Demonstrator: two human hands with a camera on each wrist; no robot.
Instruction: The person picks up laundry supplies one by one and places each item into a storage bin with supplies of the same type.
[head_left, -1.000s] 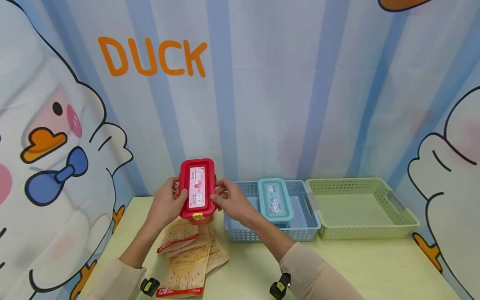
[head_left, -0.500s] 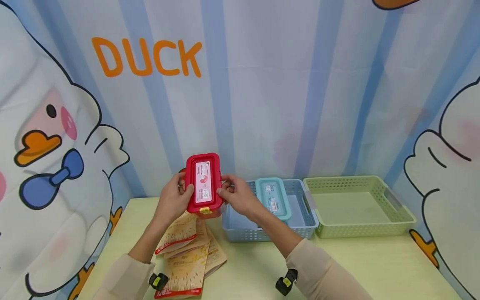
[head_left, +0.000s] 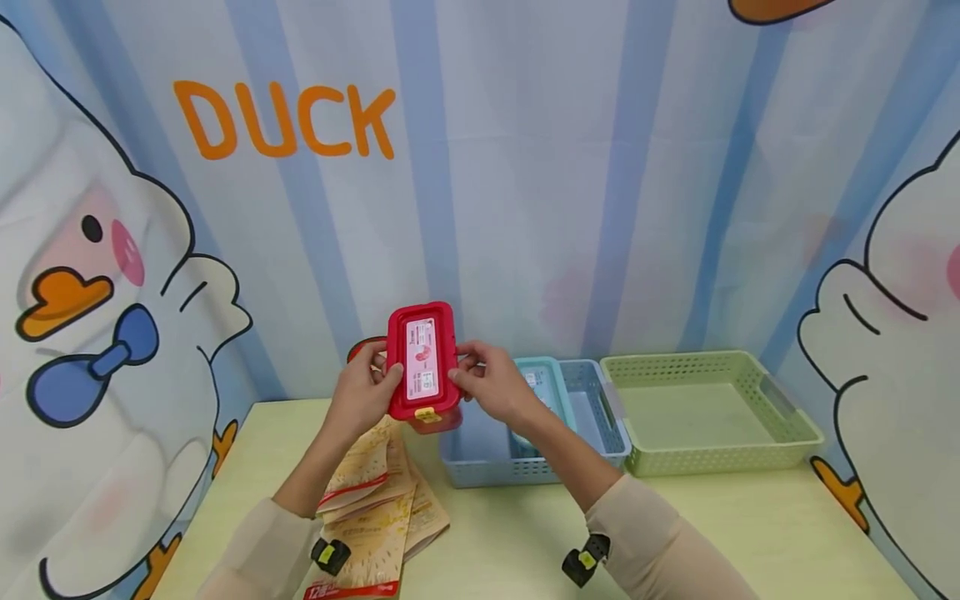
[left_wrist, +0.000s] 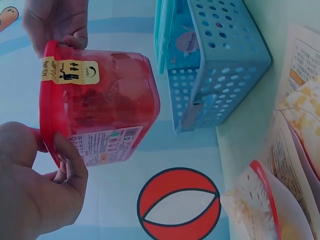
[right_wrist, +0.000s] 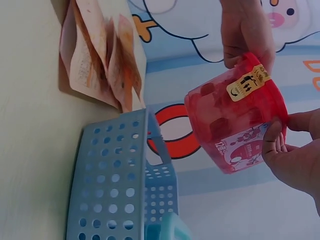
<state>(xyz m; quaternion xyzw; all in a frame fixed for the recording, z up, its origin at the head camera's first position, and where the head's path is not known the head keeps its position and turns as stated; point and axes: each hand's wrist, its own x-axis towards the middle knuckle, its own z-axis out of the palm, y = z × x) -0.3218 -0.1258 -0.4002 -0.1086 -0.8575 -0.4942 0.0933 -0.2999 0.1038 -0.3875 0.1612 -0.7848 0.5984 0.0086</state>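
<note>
1. Head: left grip (head_left: 366, 390) and right grip (head_left: 492, 383) hold a red rectangular plastic tub (head_left: 422, 362) between them.
2. Left wrist: left grip pinches the tub's rim.
3. Right wrist: a blue perforated plastic basket (right_wrist: 108, 170) stands near the right grip.

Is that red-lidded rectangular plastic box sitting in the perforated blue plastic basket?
No: the left hand and right hand hold the red-lidded box in the air, outside the blue basket.

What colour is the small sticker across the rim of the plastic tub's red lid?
The sticker is yellow with black print, clearest in the left wrist view.
</note>
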